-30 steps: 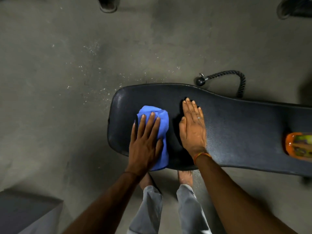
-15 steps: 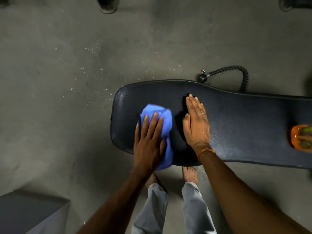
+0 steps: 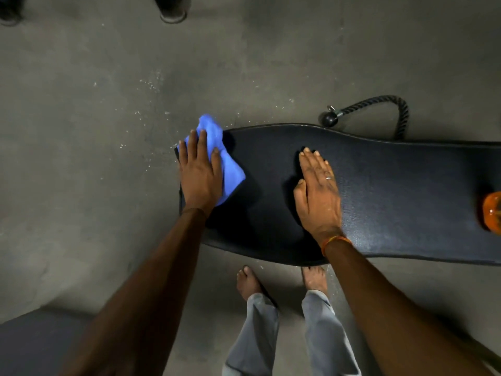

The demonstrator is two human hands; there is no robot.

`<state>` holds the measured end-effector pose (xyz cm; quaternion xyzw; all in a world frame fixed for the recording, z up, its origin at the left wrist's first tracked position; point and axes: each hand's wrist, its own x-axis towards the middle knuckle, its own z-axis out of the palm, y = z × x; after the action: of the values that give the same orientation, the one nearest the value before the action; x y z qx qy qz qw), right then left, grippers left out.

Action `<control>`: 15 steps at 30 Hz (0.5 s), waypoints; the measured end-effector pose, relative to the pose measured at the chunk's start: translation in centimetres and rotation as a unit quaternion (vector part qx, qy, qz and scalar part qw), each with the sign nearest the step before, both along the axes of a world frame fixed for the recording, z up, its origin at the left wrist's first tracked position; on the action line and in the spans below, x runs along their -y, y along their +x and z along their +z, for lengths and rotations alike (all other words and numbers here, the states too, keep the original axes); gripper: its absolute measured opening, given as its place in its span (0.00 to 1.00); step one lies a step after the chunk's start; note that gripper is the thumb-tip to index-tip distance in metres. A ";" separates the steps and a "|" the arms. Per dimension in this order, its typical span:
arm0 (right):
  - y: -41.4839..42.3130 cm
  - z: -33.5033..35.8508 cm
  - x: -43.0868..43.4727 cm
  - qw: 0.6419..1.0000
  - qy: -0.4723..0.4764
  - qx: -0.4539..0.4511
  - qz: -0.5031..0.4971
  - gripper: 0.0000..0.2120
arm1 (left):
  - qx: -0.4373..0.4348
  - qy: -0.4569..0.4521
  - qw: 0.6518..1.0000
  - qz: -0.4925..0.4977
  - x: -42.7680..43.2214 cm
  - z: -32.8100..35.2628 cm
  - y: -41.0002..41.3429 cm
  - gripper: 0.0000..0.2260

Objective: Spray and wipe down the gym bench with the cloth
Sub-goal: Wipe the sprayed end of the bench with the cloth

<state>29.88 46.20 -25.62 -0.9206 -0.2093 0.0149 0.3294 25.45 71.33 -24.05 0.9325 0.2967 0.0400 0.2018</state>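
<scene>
A black padded gym bench [image 3: 393, 191] runs from the middle to the right edge of the head view. My left hand [image 3: 199, 175] lies flat on a blue cloth [image 3: 230, 169] at the bench's far left end, and part of the cloth sticks out past the rim. Further right on the pad, my right hand [image 3: 318, 194] rests flat, fingers together, holding nothing. An orange spray bottle [image 3: 492, 210] lies on the bench at the right edge, mostly cut off.
A black rope attachment with a ball end [image 3: 379, 109] lies on the concrete floor behind the bench. My bare feet [image 3: 282, 280] stand at the near side. A dark box [image 3: 32, 343] sits at lower left. Equipment feet [image 3: 173, 12] are at the top.
My left hand has slid the cloth leftward and away from me, from the middle of the pad's end to its far left corner. The right hand stays planted.
</scene>
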 end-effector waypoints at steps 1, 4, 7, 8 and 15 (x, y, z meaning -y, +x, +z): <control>0.0 0.1 0.0 1.000 -0.001 -0.001 0.000 0.27 | 0.014 0.013 1.000 -0.015 0.4 0.1 -1.4 0.25; 0.0 0.1 0.0 1.000 -0.008 0.000 0.004 0.27 | 0.050 0.002 0.999 -0.012 2.3 0.0 -7.4 0.24; -0.1 0.2 0.1 1.000 -0.010 -0.008 0.005 0.27 | 0.051 -0.027 0.998 0.006 4.8 -0.2 -12.1 0.25; 0.0 0.2 0.1 1.000 -0.007 -0.009 0.005 0.27 | 0.043 -0.014 0.999 -0.007 5.0 -0.2 -12.3 0.25; 0.0 0.6 0.2 0.998 0.063 -0.017 -0.020 0.27 | -0.055 0.072 0.996 -0.019 3.8 -0.2 1.1 0.27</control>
<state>29.90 45.98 -25.04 -0.9017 -0.1857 0.0105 0.3903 26.55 67.51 -24.22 0.9511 0.2855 0.0061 0.1180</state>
